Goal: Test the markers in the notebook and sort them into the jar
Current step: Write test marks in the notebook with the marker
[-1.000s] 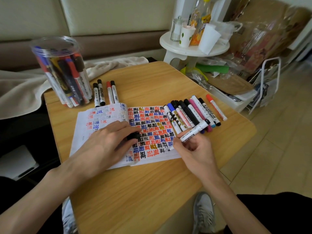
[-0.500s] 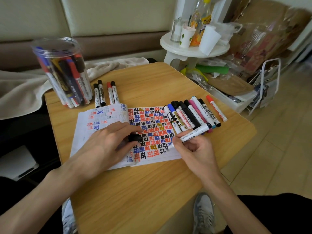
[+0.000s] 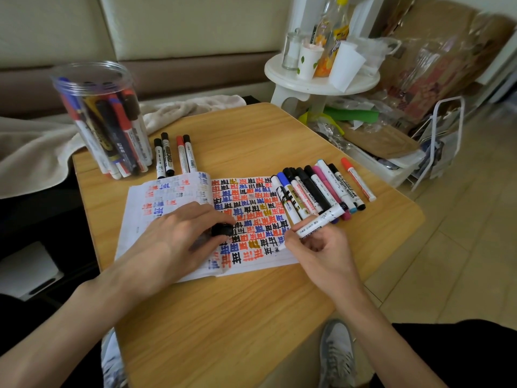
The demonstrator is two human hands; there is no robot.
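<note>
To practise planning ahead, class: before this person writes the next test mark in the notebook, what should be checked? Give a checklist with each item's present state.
1. Marker uncapped, tip at the page: ok.
2. Right hand grips the marker like a pen: ok.
3. Left hand holds the black cap and rests on the notebook: ok.
4. Blank paper beside the tip: ok.
5. Jar has no lid on: ok.
6. Ink flows well: cannot tell.
</note>
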